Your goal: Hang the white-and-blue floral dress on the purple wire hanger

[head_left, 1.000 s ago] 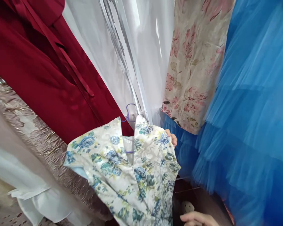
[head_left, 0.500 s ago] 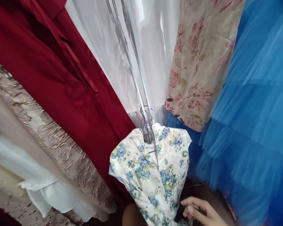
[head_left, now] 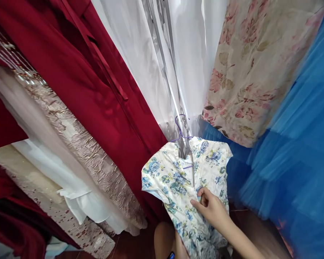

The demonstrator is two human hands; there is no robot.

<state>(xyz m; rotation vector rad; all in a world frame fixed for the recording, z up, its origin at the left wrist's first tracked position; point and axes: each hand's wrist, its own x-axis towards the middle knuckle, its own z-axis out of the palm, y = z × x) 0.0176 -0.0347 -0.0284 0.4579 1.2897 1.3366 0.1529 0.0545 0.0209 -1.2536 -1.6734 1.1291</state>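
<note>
A white dress with blue flowers (head_left: pixel 178 181) hangs from a thin purple hanger (head_left: pixel 180 130) in front of me. A slit runs down its front from the neck. My right hand (head_left: pixel 211 205) is at the lower end of this slit, thumb and forefinger bent together at the cloth and the other fingers curled. Whether a small fastener is between the fingertips I cannot make out. Of my left side, only what looks like a forearm (head_left: pixel 180 247) shows at the bottom edge; the left hand's fingers are hidden behind the dress.
Around it hang a long red garment (head_left: pixel 108 108), white fabric (head_left: pixel 140 64) with pale strips, a beige floral garment (head_left: pixel 240 93) and a blue tulle skirt (head_left: pixel 299 158). Several pale, textured garments (head_left: pixel 89 151) hang at left. A knee (head_left: pixel 162 239) is at the bottom, above dark floor tiles (head_left: pixel 129 246).
My right hand has moved up and left from beside the dress's lower part onto its front. The view has shifted left, so the garments appear further right.
</note>
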